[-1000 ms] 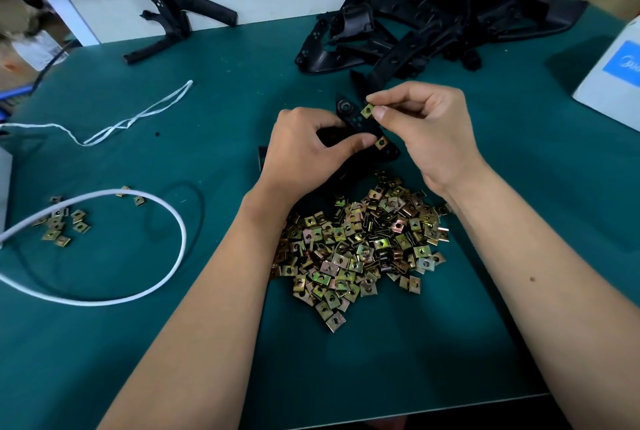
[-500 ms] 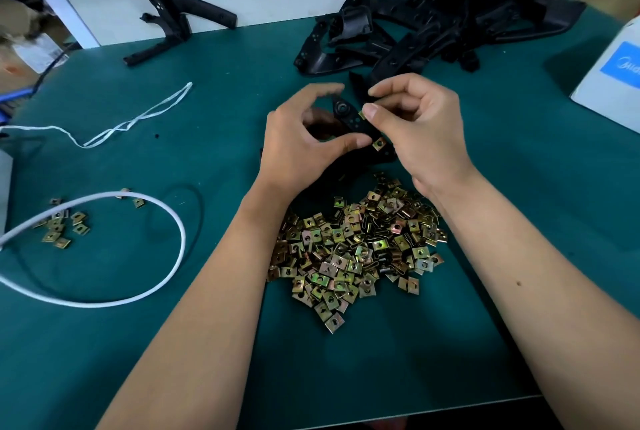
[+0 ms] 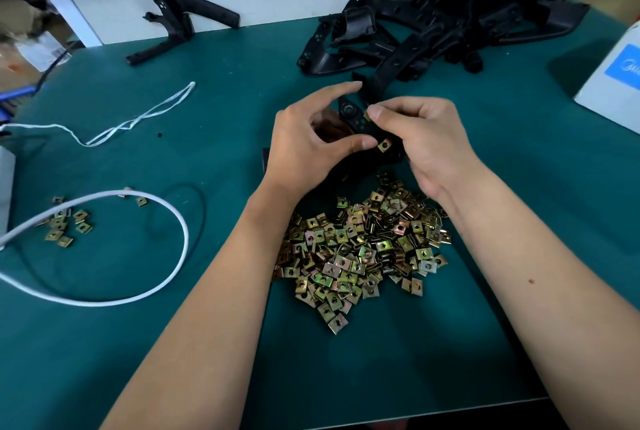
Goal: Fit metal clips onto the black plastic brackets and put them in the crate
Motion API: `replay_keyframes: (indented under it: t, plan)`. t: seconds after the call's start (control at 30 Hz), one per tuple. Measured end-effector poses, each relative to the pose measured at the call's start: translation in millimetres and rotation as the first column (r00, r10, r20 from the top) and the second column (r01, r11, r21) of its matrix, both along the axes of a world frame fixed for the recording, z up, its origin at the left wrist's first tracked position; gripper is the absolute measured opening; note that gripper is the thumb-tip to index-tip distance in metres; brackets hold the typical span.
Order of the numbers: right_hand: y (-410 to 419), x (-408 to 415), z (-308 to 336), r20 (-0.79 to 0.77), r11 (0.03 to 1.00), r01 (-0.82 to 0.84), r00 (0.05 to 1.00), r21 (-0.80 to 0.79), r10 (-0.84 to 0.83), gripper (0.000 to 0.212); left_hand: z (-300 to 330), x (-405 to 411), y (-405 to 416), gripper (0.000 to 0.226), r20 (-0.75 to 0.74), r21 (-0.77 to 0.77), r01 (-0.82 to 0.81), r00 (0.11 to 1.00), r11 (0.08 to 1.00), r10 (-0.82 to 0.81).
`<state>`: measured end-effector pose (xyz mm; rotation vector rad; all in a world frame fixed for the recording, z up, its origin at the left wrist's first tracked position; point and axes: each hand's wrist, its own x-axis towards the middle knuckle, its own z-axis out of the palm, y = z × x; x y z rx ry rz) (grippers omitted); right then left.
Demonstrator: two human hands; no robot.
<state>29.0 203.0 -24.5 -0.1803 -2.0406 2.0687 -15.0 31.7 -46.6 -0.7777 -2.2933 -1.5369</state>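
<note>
While left hand [image 3: 304,149] grips bracket [image 3: 353,118], right hand [image 3: 426,142] pinches half-hidden clip [image 3: 367,115]

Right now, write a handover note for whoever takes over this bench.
Left hand: holds the black bracket above the mat, thumb by a clip already fitted.
Right hand: pinches a second clip at the bracket's edge; whether it is seated cannot be told.
Supplies: clip pile in front of the person, a few stray clips far left, more brackets heaped at the back, one bracket alone back left.
Done: one clip on this bracket.
Left: seat the second clip, crate the bracket (no crate in view), then the heap.
</note>
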Motion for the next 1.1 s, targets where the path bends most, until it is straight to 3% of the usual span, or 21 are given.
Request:
replay_keyframes:
  t: [0.27, 0.5, 0.7, 0.93, 1.03, 1.1]
  plan:
    - [-2.6, -0.1, -1.3, -0.163, 0.979, 0.077, 0.986, 0.188, -0.046, 0.010, 0.5, 0.2, 2.2, 0.083, 0.031, -0.018, -0.028, 0.999, 0.999, 0.028]
    - [-7.1, 2.0, -2.3, -0.193, 0.950, 0.068, 0.981, 0.304, -0.009, 0.014, 1.9, 1.6, 2.7, 0.084, 0.050, -0.014, -0.020, 0.999, 1.000, 0.021]
    - [-4.7, 7.4, 2.7, -0.278, 0.866, 0.084, 0.958, 0.493, 0.065, 0.036, 4.6, 3.4, 1.6, 0.084, 0.076, -0.023, -0.034, 0.997, 0.999, 0.035]
    - [-3.9, 5.0, 6.8, -0.355, 0.705, 0.135, 0.918, 0.696, 0.176, 0.031, 7.0, 4.0, 1.3, 0.086, 0.090, -0.033, -0.036, 0.995, 0.999, 0.039]
    - [1.1, 3.4, 6.5, -0.309, 0.669, 0.092, 0.927, 0.738, 0.213, 0.019, 5.5, 1.9, 0.8, 0.084, 0.087, -0.042, -0.047, 0.995, 0.998, 0.051]
    - [5.3, 5.5, 7.9, -0.231, 0.609, 0.047, 0.946, 0.792, 0.228, 0.025, 6.8, -0.5, -0.5, 0.081, 0.101, -0.057, -0.053, 0.993, 0.997, 0.058]
